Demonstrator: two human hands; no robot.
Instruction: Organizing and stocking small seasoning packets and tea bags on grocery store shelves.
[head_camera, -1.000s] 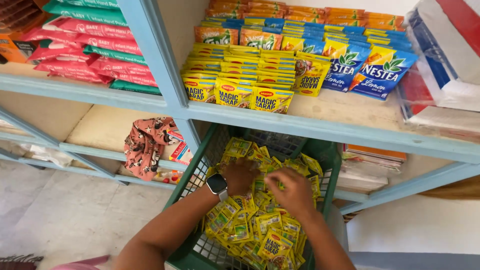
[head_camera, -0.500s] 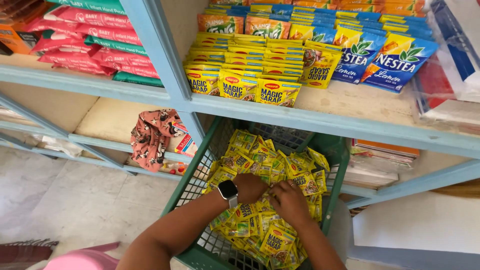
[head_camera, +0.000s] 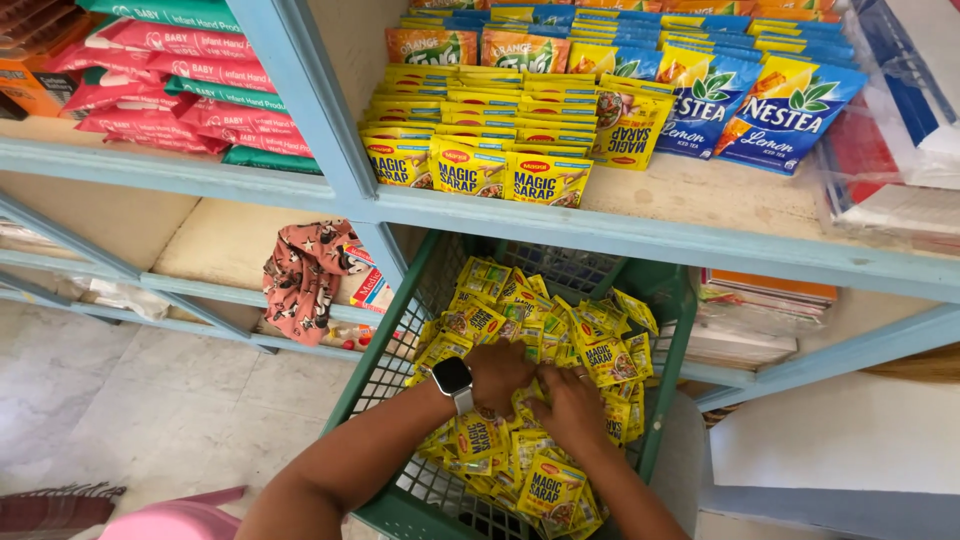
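A green plastic basket (head_camera: 662, 290) stands below the shelf, filled with several small yellow seasoning sachets (head_camera: 590, 345). Both of my hands are down in the pile at its middle. My left hand (head_camera: 500, 375), with a smartwatch (head_camera: 453, 380) on the wrist, is closed around some of the yellow sachets. My right hand (head_camera: 572, 402) presses against it and also grips sachets. What lies under my fingers is hidden.
A light blue shelf (head_camera: 640, 235) above the basket carries stacked yellow sachets (head_camera: 480, 140), blue-and-yellow drink sachets (head_camera: 760, 110) and orange packets (head_camera: 480, 45). Red and green packs (head_camera: 160, 90) lie at the left. A patterned cloth (head_camera: 305, 275) hangs on the lower shelf. Tiled floor (head_camera: 120, 400) lies at the left.
My hands have drawn together in the middle of the basket and closed on sachets. The view has dropped a little lower and closer to the basket.
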